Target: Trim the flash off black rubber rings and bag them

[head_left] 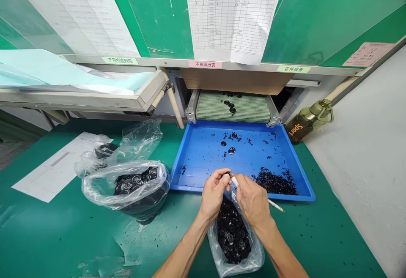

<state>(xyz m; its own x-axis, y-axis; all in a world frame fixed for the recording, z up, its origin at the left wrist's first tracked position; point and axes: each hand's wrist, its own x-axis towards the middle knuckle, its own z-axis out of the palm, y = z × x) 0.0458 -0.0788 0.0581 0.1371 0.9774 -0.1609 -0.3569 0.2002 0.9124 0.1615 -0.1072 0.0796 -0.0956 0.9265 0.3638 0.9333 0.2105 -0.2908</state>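
1. Above the near bag, at the blue tray's front edge: left hand (213,195), fingers pinching a small black part (227,173), mostly covered by the fingertips.
2. Right hand (253,200): fingers closed round a slim tool (234,181), white section toward the part, pale pointed end out behind the hand. Can't tell if its front tip touches the part.
3. Near bag (254,262): clear thin plastic, mouth open, well filled with glossy black round parts (233,238).
4. Left bag (95,198): clear, wrinkled, wide open, holding black rings (136,181), some showing concentric ridges.
5. Blue tray (199,155): shallow, rectangular, smooth. Three black discs lie loose toward the back, thin black scraps scattered, denser scrap heap (275,181) in the near right corner.
6. Behind the tray: conveyor belt (209,110), green, ribbed texture, a few black rings on it.
7. Green desk (177,240): smooth, specked with scraps. Printed sheet (50,176) far left, partly under crumpled plastic.
8. Olive sports bottle (309,119) tilted beside the tray's back right corner.
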